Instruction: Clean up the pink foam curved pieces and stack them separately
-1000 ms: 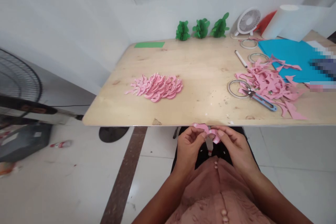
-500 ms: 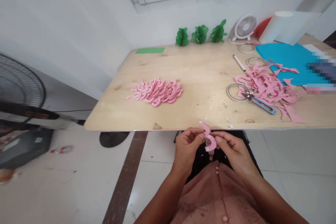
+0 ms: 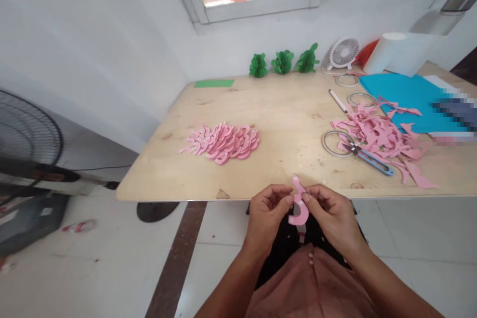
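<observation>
Just in front of the table's near edge, my left hand and my right hand pinch a curved pink cutout between thumbs and fingers. The cutout is hook-shaped, with small whitish patches on its upper tip, middle and lower end. A heap of similar pink cutouts lies on the table to the left, beyond my left hand. To the right, past my right hand, is a pile of pink scraps. Blue-handled thread snips rest against it, their blades over a roll of tape.
Three green paper shapes and a small white fan stand along the wall. A white pen, a blue sheet and a white roll are at the right. A green strip lies back left; a large fan stands beside the table.
The pink cutout has turned a little and shows more of its flat face. My right thumb has moved onto its middle. The whole scene sits lower as my view has tilted up.
</observation>
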Motion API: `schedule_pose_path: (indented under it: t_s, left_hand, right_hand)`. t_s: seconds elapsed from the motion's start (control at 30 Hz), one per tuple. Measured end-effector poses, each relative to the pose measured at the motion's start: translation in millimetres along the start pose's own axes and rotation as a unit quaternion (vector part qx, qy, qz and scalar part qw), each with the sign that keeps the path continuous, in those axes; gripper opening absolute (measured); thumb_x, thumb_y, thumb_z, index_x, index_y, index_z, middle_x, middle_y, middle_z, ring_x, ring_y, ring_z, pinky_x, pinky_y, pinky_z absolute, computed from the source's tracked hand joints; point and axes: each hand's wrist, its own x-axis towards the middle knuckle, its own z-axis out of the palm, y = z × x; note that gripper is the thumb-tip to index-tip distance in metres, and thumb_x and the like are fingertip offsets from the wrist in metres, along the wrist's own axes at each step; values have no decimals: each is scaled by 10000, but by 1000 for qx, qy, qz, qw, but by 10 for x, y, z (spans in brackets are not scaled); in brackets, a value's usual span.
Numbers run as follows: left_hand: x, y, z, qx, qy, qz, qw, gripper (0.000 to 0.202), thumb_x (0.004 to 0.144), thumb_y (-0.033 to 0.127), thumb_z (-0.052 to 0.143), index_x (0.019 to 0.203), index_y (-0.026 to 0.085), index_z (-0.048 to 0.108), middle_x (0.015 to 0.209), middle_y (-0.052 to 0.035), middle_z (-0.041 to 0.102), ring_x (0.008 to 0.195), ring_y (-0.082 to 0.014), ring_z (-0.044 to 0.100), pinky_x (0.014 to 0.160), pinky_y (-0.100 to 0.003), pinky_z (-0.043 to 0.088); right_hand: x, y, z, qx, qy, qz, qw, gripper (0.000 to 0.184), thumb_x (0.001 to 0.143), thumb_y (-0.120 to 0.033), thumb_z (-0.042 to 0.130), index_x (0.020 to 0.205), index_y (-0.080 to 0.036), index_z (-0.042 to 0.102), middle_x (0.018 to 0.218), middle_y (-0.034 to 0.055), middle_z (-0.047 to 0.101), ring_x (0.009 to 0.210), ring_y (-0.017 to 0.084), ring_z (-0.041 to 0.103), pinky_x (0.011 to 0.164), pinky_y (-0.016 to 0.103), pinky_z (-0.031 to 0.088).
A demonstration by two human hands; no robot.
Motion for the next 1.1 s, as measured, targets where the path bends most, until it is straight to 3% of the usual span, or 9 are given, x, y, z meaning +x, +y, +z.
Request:
schedule_pose_path:
  t_s: [0.2, 0.4, 0.57, 0.83, 1.1]
  left_hand:
    - [77, 34, 31, 10, -2, 18, 1000, 93, 661, 227, 722, 673, 145, 680, 584, -2, 641, 562, -117, 574, 572, -224, 476]
    - [119, 61, 33, 17, -20, 22, 999, 89, 665, 221, 717, 677, 143, 675, 600, 0, 648, 560, -108, 582, 582, -218, 482]
    - [209, 112, 54, 5, -8, 14, 1000, 219, 647, 260, 742, 825, 141, 691, 651, 1, 641, 564, -108, 581, 555, -220, 500]
    - [331, 137, 136, 1, -14, 27, 1000, 137, 614, 225, 739, 671, 142, 646, 604, 12, 613, 531, -96, 553, 512, -202, 482]
    - [363, 138, 142, -9, 1, 37, 999, 105, 660, 211, 718, 664, 139, 642, 608, 14, 612, 564, -88, 541, 548, -193, 458]
  right_hand:
    - [100, 7, -20, -76, 4, -65, 995, 228, 852, -355, 545, 801, -180, 681, 730, 30, 689, 648, 172, 606, 582, 260, 464]
    - [196, 7, -12, -39, -20, -42, 998, 235, 862, -373, 529, 818, -181, 658, 691, 23, 657, 688, 185, 611, 596, 258, 470]
    - [221, -5, 1, -39, -27, -22, 999, 254, 858, -393, 532, 833, -181, 671, 630, 7, 620, 661, 182, 593, 574, 252, 453]
    - [271, 24, 22, 33, -29, 17, 999, 309, 818, -460, 593, 738, -167, 647, 645, 3, 618, 569, 141, 546, 535, 236, 441]
    - [323, -55, 53, 71, -30, 33, 996, 317, 793, -468, 631, 707, -163, 639, 629, -2, 612, 558, 131, 532, 527, 227, 428]
